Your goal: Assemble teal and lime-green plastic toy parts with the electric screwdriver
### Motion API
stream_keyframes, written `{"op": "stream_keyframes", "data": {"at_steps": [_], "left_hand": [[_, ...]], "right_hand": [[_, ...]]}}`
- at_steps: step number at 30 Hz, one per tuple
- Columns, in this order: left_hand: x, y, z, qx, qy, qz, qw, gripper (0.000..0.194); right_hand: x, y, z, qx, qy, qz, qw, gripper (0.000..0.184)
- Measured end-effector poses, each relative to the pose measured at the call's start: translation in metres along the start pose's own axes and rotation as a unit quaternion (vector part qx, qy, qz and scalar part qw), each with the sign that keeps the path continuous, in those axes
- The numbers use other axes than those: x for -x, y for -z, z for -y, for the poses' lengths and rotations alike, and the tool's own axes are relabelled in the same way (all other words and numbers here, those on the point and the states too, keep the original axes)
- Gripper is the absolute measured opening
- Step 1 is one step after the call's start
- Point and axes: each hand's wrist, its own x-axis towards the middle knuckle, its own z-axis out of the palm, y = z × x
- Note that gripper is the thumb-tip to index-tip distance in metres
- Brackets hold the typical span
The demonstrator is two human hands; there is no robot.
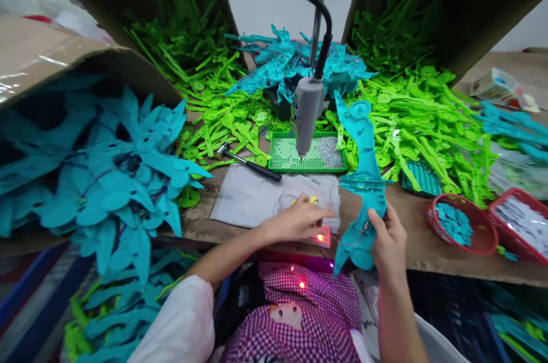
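My right hand (389, 234) is closed around the lower part of a long blue plastic part (363, 146), which I hold upright over the table's front edge. A small metal spring-like piece shows in it beside my thumb. Thin wires run from the part toward a small block glowing red (323, 237). Over that block lies my left hand (302, 219), its index finger stretched to the right and the other fingertips partly hidden. Behind the left hand, fine wires and a yellow piece (314, 200) rest on a grey cloth (240, 194).
A grey electric screwdriver (309, 112) hangs above a green tray (280, 169) of small screws. A hammer (252, 167) lies left of it. Blue parts (128, 163) heap at left; green parts (411, 117) pile behind. Red baskets (483, 240) stand at right.
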Motion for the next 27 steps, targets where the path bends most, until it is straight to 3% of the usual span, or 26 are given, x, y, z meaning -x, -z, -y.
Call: {"op": "stream_keyframes", "data": {"at_steps": [3, 6, 9, 12, 15, 16, 19, 21, 23, 25, 27], "left_hand": [[0.021, -0.017, -0.035, 0.007, 0.012, -0.010, 1.000, 0.029], [0.036, -0.045, -0.067, 0.144, -0.032, 0.051, 0.988, 0.032], [0.038, -0.076, -0.085, 0.297, -0.036, 0.148, 0.943, 0.044], [0.032, -0.099, -0.084, 0.446, 0.025, 0.178, 0.877, 0.054], [0.023, -0.115, -0.074, 0.594, 0.099, 0.169, 0.780, 0.064], [0.020, -0.120, -0.070, 0.614, 0.131, 0.148, 0.764, 0.064], [0.013, -0.130, -0.063, 0.570, 0.198, 0.071, 0.794, 0.059], [0.012, -0.134, -0.062, 0.547, 0.190, 0.080, 0.811, 0.053], [0.011, -0.134, -0.063, 0.572, 0.185, 0.123, 0.790, 0.049], [0.011, -0.130, -0.064, 0.617, 0.207, 0.147, 0.745, 0.048], [0.009, -0.121, -0.062, 0.656, 0.240, 0.119, 0.705, 0.047]], "right_hand": [[0.016, 0.029, -0.010, 0.001, -0.080, 0.054, 0.995, 0.051], [0.029, 0.065, -0.021, 0.022, -0.140, 0.112, 0.983, 0.056], [0.029, 0.096, -0.031, 0.064, -0.154, 0.157, 0.973, 0.055], [0.014, 0.111, -0.035, 0.093, -0.158, 0.209, 0.961, 0.053], [-0.002, 0.115, -0.032, 0.091, -0.183, 0.263, 0.943, 0.057], [-0.006, 0.117, -0.031, 0.090, -0.189, 0.271, 0.940, 0.058], [-0.009, 0.124, -0.028, 0.099, -0.202, 0.283, 0.932, 0.056], [-0.010, 0.126, -0.026, 0.103, -0.209, 0.314, 0.920, 0.054], [-0.014, 0.118, -0.022, 0.120, -0.189, 0.360, 0.906, 0.053], [-0.026, 0.096, -0.015, 0.161, -0.125, 0.410, 0.889, 0.052], [-0.046, 0.062, -0.005, 0.214, -0.028, 0.462, 0.860, 0.048]]}}
